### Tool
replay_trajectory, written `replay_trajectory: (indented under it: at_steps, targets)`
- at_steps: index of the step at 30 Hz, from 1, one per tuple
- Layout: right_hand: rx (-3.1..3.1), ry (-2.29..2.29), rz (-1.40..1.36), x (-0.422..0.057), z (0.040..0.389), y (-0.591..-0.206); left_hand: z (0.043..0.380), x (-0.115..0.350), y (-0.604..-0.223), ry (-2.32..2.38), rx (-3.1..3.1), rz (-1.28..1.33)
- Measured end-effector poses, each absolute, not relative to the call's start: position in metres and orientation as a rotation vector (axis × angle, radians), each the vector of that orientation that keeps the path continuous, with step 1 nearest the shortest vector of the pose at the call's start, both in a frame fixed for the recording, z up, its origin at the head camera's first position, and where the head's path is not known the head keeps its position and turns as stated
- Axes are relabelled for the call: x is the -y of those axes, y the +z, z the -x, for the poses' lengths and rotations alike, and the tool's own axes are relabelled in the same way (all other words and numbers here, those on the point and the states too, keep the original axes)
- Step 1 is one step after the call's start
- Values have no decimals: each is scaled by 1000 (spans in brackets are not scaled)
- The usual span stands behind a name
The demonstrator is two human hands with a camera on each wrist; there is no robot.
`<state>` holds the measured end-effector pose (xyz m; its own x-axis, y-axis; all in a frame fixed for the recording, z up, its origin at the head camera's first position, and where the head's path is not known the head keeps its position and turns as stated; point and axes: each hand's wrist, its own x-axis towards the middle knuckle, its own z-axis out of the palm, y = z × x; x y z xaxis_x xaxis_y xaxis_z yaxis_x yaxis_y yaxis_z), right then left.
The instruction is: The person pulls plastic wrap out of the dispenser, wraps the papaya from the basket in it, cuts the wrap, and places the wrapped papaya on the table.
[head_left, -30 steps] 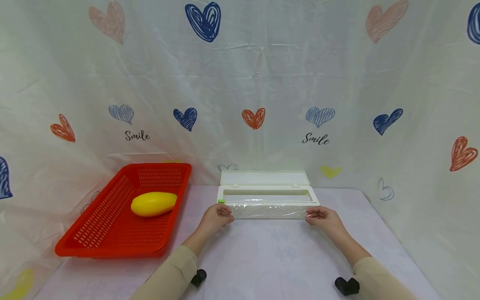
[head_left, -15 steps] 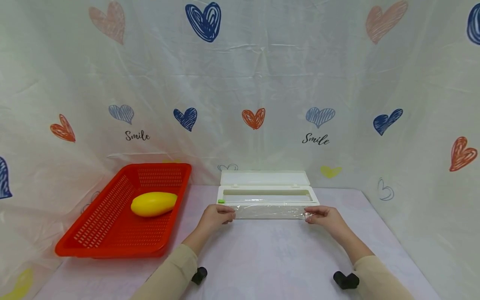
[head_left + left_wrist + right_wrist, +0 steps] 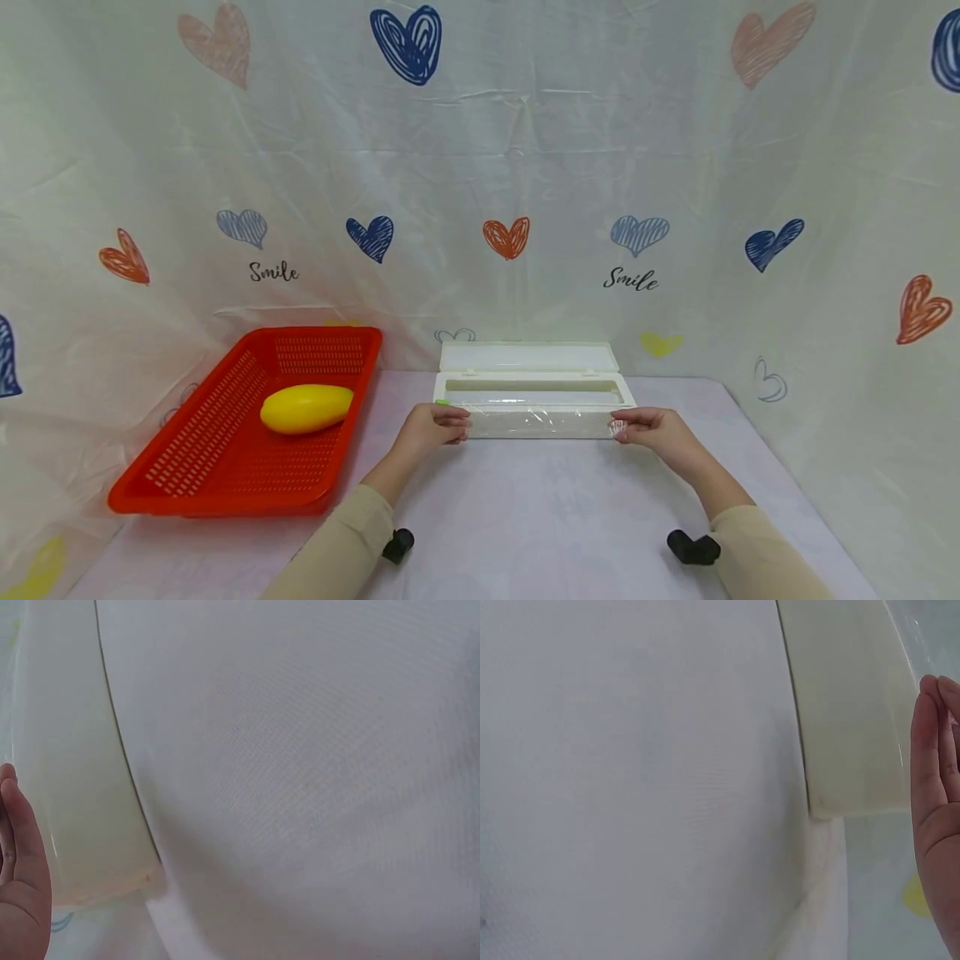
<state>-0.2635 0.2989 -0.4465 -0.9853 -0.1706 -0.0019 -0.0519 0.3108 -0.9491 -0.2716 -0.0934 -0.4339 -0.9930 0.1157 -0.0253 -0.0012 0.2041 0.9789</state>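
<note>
A white cling film dispenser (image 3: 626,392) stands at the back of the table, its lid (image 3: 528,358) tipped up behind it. Clear cling film (image 3: 540,422) stretches along its front side. My left hand (image 3: 426,432) pinches the film near the left end, beside a green slider (image 3: 442,402) that it partly covers. At the right end, my right hand (image 3: 663,433) pinches the film's other corner between thumb and fingers. Both wrist views show the dispenser's plain front wall (image 3: 82,765) with the fingers (image 3: 928,742) held close to it.
To the left sits a red plastic basket (image 3: 225,498) with a yellow mango-shaped fruit (image 3: 306,408) in it. A white curtain (image 3: 480,150) printed with hearts hangs behind the table (image 3: 540,517).
Both hands have risen slightly at the dispenser's front, the film still pinched between them. The left fingers now cover more of the green slider. Basket and fruit stay put.
</note>
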Motion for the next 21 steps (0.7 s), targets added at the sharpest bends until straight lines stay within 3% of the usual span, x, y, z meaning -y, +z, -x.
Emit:
replay_trajectory:
  at_steps: [21]
  targets:
    - [-2505, -1911, 207, -299, 277, -437, 289, 96, -418, 1944, -2506, -130]
